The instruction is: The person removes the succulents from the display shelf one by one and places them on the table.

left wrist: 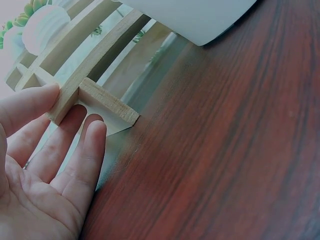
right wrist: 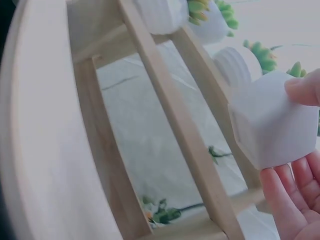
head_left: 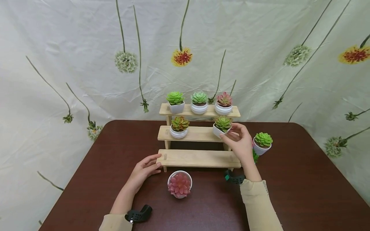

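My right hand (head_left: 240, 141) pinches a white angular pot (right wrist: 274, 120) between thumb and fingers. In it is a green succulent with reddish tips (head_left: 223, 123), at the right end of the middle shelf (head_left: 199, 133). The pot is slightly tilted in the head view. My left hand (head_left: 144, 168) grips the left end of the bottom shelf (head_left: 199, 158) of a three-tier wooden stand, thumb on one side and fingers on the other in the left wrist view. A pink succulent in a white pot (head_left: 180, 184) stands on the table in front of the stand.
Three potted succulents line the top shelf: bright green (head_left: 175, 98), pale green (head_left: 199, 98) and pink (head_left: 224, 100). An orange-green succulent (head_left: 180, 124) sits on the middle shelf's left. Right of the stand, a green potted succulent (head_left: 263, 141) stands beside other plants partly hidden by my right hand.
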Tool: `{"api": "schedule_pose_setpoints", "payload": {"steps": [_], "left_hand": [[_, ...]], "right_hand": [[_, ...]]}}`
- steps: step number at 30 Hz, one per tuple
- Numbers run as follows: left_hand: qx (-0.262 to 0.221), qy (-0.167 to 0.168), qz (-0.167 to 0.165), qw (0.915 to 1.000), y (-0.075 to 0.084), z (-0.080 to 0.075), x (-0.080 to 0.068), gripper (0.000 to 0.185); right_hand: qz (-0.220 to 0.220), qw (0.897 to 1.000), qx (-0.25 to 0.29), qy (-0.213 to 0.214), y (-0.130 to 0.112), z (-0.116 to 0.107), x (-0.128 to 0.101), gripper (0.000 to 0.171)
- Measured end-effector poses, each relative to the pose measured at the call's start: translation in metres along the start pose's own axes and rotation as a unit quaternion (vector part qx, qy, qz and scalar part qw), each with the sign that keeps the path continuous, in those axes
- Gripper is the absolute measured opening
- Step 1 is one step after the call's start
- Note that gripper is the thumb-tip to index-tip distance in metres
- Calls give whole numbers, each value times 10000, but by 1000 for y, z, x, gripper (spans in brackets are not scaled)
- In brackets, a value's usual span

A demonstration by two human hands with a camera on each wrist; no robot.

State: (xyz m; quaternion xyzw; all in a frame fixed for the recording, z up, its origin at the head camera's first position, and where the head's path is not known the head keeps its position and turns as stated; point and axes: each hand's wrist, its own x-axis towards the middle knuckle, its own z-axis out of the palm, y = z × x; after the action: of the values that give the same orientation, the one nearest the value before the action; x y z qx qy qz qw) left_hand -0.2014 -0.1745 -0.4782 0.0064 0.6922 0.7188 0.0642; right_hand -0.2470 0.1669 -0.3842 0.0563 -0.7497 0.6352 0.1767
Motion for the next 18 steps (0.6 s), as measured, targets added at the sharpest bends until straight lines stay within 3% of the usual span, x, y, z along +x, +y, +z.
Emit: {"api": "schedule_pose_setpoints", "payload": {"steps": [18], "left_hand": [[14,-63,35,10000,0,0,0,47]], "right_hand": [[453,9962,-200,717,3,-46,0,56]]}}
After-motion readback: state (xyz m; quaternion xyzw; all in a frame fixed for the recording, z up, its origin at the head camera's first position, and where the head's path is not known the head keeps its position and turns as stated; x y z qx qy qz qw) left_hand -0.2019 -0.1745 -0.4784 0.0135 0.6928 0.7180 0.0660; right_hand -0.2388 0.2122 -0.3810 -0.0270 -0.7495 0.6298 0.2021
